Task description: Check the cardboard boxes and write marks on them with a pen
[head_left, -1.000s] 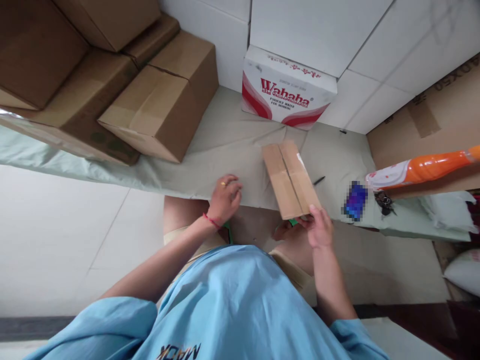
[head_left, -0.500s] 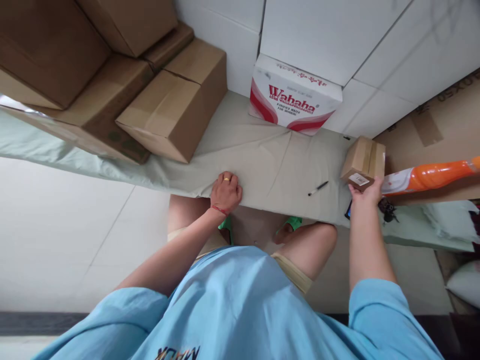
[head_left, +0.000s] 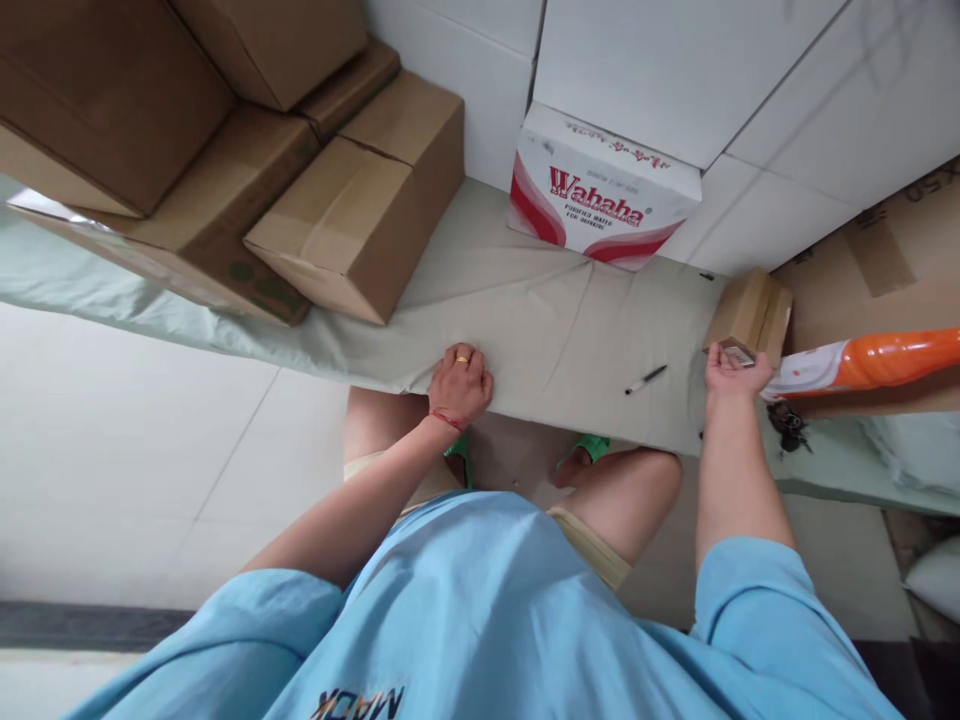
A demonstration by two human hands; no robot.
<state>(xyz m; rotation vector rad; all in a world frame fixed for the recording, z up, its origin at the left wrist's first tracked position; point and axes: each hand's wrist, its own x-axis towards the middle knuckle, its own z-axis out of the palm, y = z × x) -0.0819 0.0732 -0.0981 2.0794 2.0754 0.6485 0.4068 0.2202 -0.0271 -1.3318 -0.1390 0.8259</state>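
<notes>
My right hand (head_left: pixel 737 374) holds a small brown cardboard box (head_left: pixel 752 312) by its near lower side. Its fingers cover part of the white label there, and the box tilts away from me. My left hand (head_left: pixel 460 384), with a ring and a red cord at the wrist, rests on the near edge of the cloth-covered surface (head_left: pixel 525 330). Its fingers are curled in, and nothing shows in them. Between the hands, closer to the right one, lies a black-and-white pen (head_left: pixel 646 380).
Several cardboard boxes (head_left: pixel 330 230) are stacked at the left. A white-and-red Wahaha carton (head_left: pixel 600 195) stands against the tiled wall. Right of my hand are an orange-and-white inflatable-looking object (head_left: pixel 892 362), a dark bunch of keys (head_left: pixel 787 428) and a large carton (head_left: pixel 885 270).
The small box has tipped back in my right hand, so its label side shows less. The hand has turned more palm-up beneath it. My left hand stays on the edge.
</notes>
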